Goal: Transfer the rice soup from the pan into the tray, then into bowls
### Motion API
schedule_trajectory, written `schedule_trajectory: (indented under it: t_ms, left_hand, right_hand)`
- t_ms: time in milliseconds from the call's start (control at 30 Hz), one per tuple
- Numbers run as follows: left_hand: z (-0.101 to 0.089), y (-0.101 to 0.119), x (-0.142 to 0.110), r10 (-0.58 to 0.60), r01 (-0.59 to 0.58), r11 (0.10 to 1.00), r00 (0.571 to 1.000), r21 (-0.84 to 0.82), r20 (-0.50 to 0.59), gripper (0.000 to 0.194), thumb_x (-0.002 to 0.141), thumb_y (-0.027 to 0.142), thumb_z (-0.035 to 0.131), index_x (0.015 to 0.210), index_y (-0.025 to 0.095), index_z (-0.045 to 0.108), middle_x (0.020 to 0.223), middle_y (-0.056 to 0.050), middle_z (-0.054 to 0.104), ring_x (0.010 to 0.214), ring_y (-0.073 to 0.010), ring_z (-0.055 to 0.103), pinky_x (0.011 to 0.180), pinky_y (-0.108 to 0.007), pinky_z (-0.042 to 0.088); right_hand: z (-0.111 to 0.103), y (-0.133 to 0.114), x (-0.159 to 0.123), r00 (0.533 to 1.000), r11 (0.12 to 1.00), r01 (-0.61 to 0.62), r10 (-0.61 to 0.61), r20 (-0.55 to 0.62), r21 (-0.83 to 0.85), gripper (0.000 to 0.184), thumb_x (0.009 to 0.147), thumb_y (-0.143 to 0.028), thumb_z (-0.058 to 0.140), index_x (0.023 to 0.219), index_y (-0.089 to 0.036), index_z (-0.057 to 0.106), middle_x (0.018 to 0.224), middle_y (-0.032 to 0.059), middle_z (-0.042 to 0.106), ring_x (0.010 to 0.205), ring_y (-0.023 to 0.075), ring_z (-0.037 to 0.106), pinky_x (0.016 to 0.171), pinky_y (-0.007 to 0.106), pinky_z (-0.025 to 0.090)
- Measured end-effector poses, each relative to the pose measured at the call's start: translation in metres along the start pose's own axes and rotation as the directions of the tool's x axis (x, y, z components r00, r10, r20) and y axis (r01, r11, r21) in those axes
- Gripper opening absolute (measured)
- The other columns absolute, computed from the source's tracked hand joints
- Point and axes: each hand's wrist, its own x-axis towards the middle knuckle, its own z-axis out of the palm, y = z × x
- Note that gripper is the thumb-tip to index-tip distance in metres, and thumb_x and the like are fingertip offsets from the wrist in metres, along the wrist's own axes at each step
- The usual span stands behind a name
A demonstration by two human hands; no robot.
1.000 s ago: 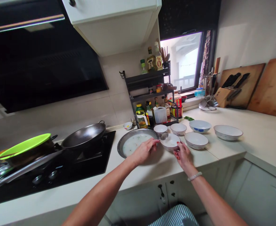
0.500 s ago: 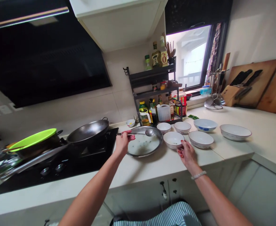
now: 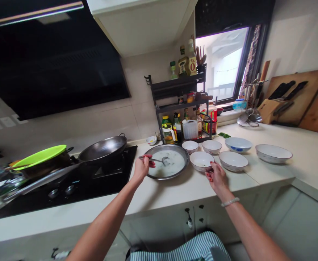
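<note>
A metal ladle (image 3: 157,160) is gripped by its handle in my left hand (image 3: 143,167). Its bowl dips into the milky white liquid (image 3: 175,163), which has dark bits in it. That liquid fills a wide round metal basin (image 3: 167,177) on the counter. My right hand (image 3: 218,178) pinches the rim of a white bowl (image 3: 201,159) standing just right of the basin; a small dark bit shows inside it. Around this bowl stand other white bowls: two small ones (image 3: 190,146) behind, one (image 3: 233,161) to its right.
Farther right are a blue-patterned bowl (image 3: 238,144) and a wide white bowl (image 3: 273,153). Behind the basin rises a black spice rack (image 3: 180,108) with bottles. On the left, a wok (image 3: 103,148) and a green strainer (image 3: 41,156) sit over the black stove (image 3: 93,188). A knife block (image 3: 270,108) stands at the back right.
The ladle's bowl has gone down and left, from above the basin's far right side into the liquid. My right hand stays on the bowl's rim. The view has shifted slightly.
</note>
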Motion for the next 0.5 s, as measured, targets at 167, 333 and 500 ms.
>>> schedule_trajectory:
  t_ms: [167, 333, 500]
  left_hand:
    - [-0.007, -0.001, 0.013, -0.095, 0.076, 0.988, 0.985, -0.133, -0.143, 0.019, 0.083, 0.010, 0.046, 0.076, 0.013, 0.064, 0.053, -0.005, 0.066, 0.049, -0.0187, 0.068, 0.055, -0.027, 0.057]
    - [-0.011, 0.005, 0.017, -0.147, 0.104, 0.975, 0.963, -0.194, -0.224, 0.022, 0.081, 0.009, 0.045, 0.077, 0.009, 0.067, 0.056, -0.006, 0.066, 0.051, -0.0179, 0.068, 0.061, -0.030, 0.060]
    - [-0.009, 0.012, 0.015, -0.184, 0.136, 0.964, 0.962, -0.229, -0.201, 0.022, 0.081, 0.009, 0.047, 0.077, 0.008, 0.068, 0.057, -0.007, 0.067, 0.051, -0.0176, 0.068, 0.061, -0.030, 0.060]
  right_hand:
    - [-0.002, 0.002, 0.002, 1.000, 1.000, -0.011, 0.011, 0.000, 0.004, 0.038, 0.060, -0.040, 0.076, 0.088, -0.021, 0.057, 0.054, -0.0087, 0.055, 0.036, 0.0063, 0.045, 0.030, 0.014, 0.023]
    - [-0.003, 0.004, 0.005, 1.000, 1.000, -0.002, 0.002, -0.004, 0.004, 0.041, 0.059, -0.042, 0.077, 0.088, -0.021, 0.058, 0.054, -0.0081, 0.056, 0.036, 0.0074, 0.047, 0.029, 0.014, 0.023]
    - [-0.004, 0.006, 0.006, 1.000, 1.000, 0.009, -0.010, 0.006, 0.015, 0.039, 0.060, -0.041, 0.077, 0.086, -0.021, 0.058, 0.052, -0.0084, 0.055, 0.036, 0.0070, 0.047, 0.029, 0.014, 0.026]
